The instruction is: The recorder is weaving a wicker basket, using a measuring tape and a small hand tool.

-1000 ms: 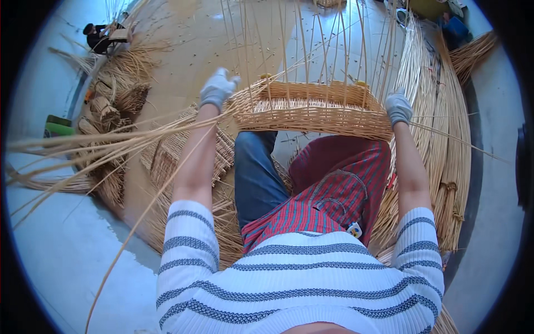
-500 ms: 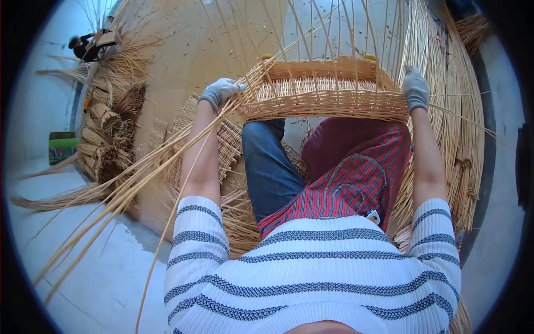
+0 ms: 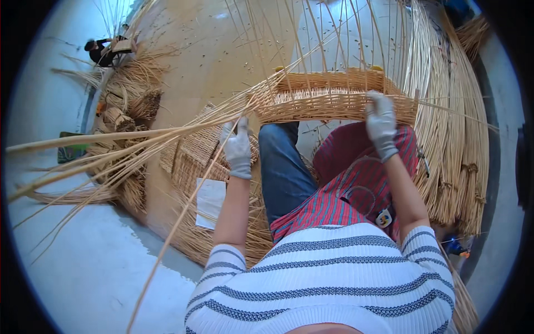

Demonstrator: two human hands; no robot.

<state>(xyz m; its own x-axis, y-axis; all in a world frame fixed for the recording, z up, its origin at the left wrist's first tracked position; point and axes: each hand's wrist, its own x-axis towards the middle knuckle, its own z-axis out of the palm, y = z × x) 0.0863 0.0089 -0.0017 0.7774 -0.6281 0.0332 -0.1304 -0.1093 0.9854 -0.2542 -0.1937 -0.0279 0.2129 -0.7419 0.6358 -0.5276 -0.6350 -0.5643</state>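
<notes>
A long, shallow woven basket (image 3: 311,108) sits across my knees, with tall upright stakes. Loose rattan strands (image 3: 133,145) fan out leftward from its left end. My right hand (image 3: 381,122), in a white glove, has its fingers closed at the front wall's rim, right of centre. My left hand (image 3: 236,145), also gloved, is below the basket's left end, fingers closed round a long strand that runs down past my forearm. Under the basket are my jeans and a red striped cloth (image 3: 356,178), with a small tape measure (image 3: 384,218) on it.
Woven panels (image 3: 194,156) and a white sheet (image 3: 210,203) lie left of my legs. Long rattan bundles (image 3: 450,167) line the right. Rough bundles (image 3: 119,119) heap at the left, where another person (image 3: 100,53) works farther back. Blue objects (image 3: 455,245) lie low right.
My right hand has moved from the basket's right end leftward onto its front wall. My left hand has come down below the left end. The basket sits slightly farther right, and the white sheet now shows.
</notes>
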